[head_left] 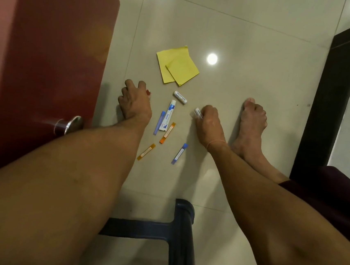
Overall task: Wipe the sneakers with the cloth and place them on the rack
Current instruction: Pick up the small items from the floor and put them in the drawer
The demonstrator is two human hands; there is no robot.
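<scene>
Grip of the right hand is clamped on a small white tube at floor level. Grip of the left hand curls beside a red-capped item; whether it clamps that item cannot be told. Coloured tubes lie on the floor between both hands, yellow sheets just beyond. Location of the sneakers cannot be told.
</scene>
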